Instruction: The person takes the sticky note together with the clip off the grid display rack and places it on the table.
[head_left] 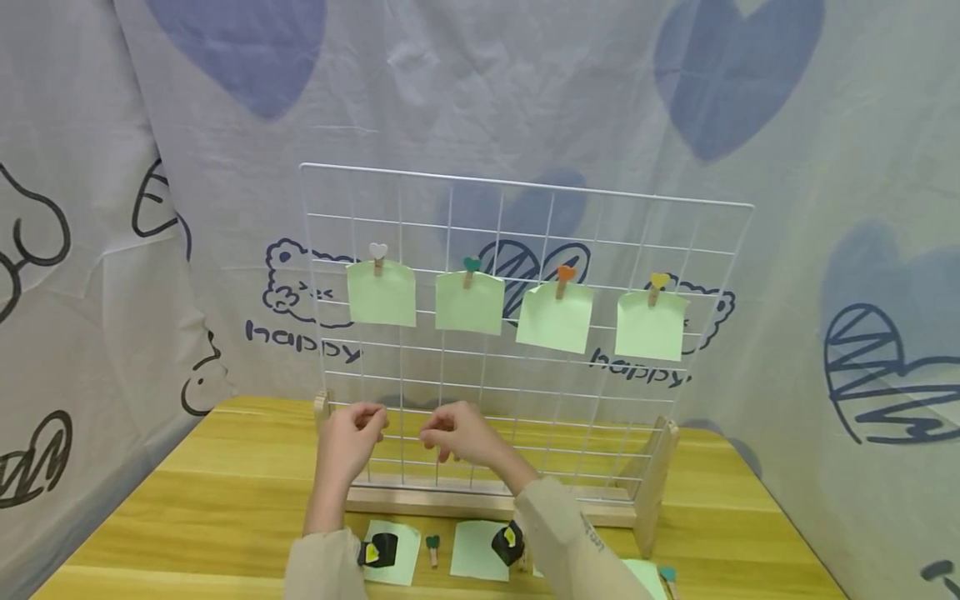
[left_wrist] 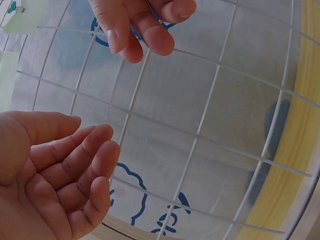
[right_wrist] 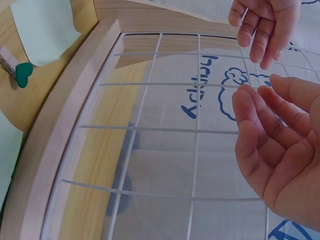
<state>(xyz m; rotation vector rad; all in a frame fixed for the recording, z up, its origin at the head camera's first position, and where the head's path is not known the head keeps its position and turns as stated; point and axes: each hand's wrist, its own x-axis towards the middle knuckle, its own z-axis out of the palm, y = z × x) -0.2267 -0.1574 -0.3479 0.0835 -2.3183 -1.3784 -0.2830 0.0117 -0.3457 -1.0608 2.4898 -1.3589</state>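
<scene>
My left hand [head_left: 351, 440] is raised in front of the lower left of a white wire grid panel [head_left: 480, 502] on a wooden stand. To its right, my right hand [head_left: 467, 433] faces it across a small gap. Both hands have loosely bent fingers and hold nothing; the wrist views show each palm bare. Above them several pale green paper notes hang in a row on the grid. Heart-topped clips pin them: white [head_left: 378, 251], green [head_left: 472, 264], orange [head_left: 566, 273] and yellow [head_left: 660, 281].
On the wooden table [head_left: 225, 492] before the stand lie more green notes [head_left: 472, 546], partly hidden by the forearms. A green heart clip [head_left: 432, 543] lies between two of them, and a blue-green one [head_left: 667, 574] lies at right. Printed cloth [head_left: 465, 100] hangs behind.
</scene>
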